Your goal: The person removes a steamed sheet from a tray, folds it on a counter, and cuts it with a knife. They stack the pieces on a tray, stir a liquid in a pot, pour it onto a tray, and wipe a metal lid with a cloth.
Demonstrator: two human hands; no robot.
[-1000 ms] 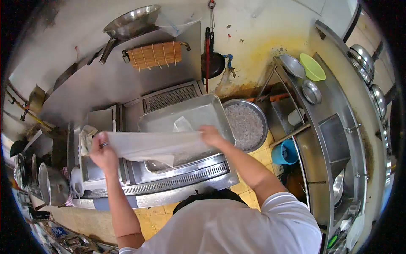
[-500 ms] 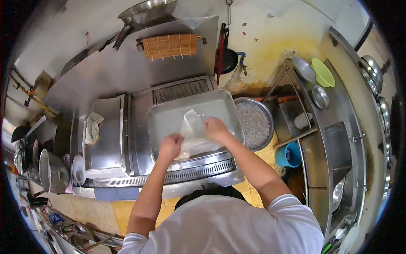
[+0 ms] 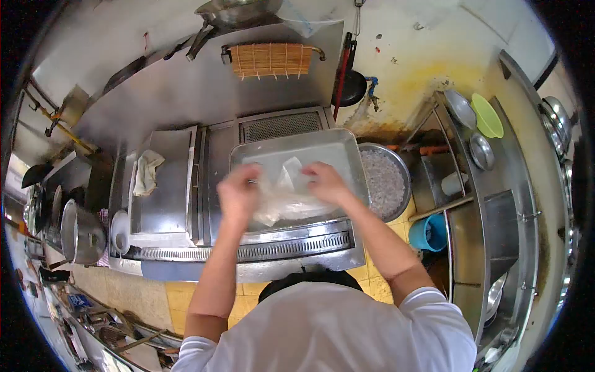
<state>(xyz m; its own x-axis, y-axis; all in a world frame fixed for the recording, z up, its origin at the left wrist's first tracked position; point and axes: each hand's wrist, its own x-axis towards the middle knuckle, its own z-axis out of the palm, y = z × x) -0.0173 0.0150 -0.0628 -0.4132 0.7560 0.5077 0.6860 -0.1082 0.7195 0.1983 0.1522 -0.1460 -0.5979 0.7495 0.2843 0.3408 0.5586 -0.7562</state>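
Observation:
A large rectangular metal tray rests on the steel counter. In it lies a crumpled, pale, translucent bag or sheet, with one corner standing up between my hands. Over the tray's left side is my left hand, smeared by motion, so its fingers cannot be made out. My right hand is at the raised corner's right, fingers bent and drawn together; what they hold, if anything, is too small to tell.
Right of the tray stands a round metal bowl of whitish pieces. A blue bucket is beside the steel shelving. A cream cloth lies on the left counter lid. A bamboo mat hangs behind.
My left hand has moved up and left, away from the bag's near edge. The bag has spread toward the left. The whole view has shifted slightly.

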